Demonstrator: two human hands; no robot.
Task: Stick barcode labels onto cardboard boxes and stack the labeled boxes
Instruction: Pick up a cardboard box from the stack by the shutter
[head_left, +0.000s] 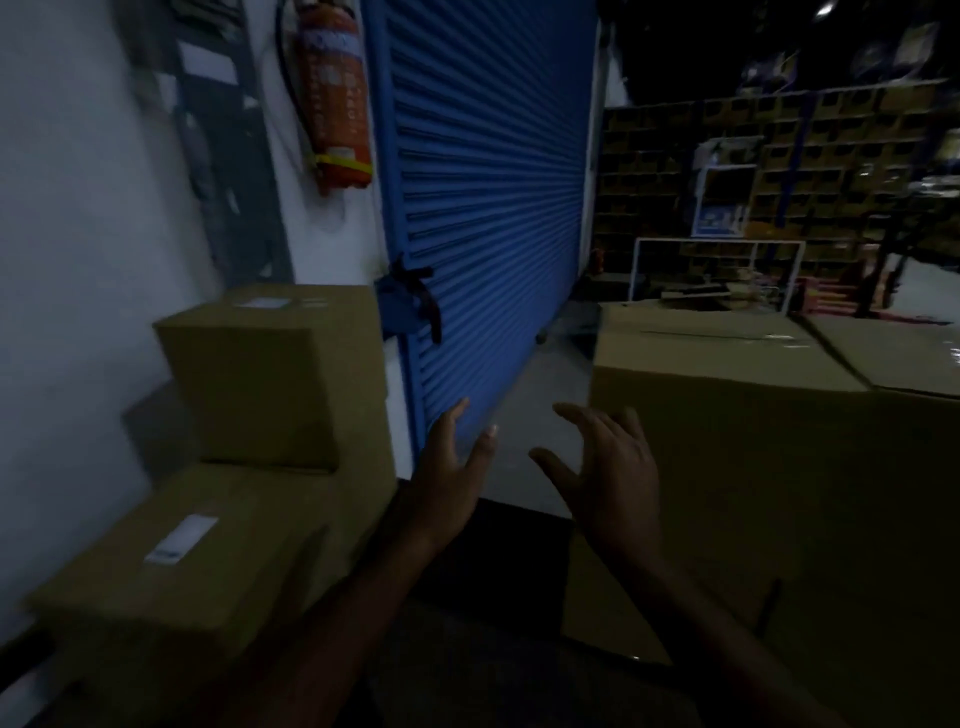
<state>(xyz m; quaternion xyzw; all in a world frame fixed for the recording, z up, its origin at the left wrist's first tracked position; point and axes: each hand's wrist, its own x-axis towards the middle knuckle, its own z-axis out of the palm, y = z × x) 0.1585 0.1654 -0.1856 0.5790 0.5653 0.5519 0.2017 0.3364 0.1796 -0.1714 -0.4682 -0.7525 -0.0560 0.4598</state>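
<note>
The dim, blurred head view shows a stack of brown cardboard boxes on the left. The upper box (275, 374) carries a white label (262, 302) on its top. The lower box (171, 571) in front also has a white barcode label (181, 538) on top. A large cardboard box (727, 415) stands on the right. My left hand (449, 478) and my right hand (608, 478) are raised side by side between the stack and the large box, both empty with fingers spread. My right hand hovers by the large box's left face.
A blue roller shutter (488, 182) fills the wall ahead, with a red fire extinguisher (335, 93) hung on the white wall to its left. Another box (893, 353) lies behind the large one. Warehouse shelving (779, 171) and a white frame stand far right.
</note>
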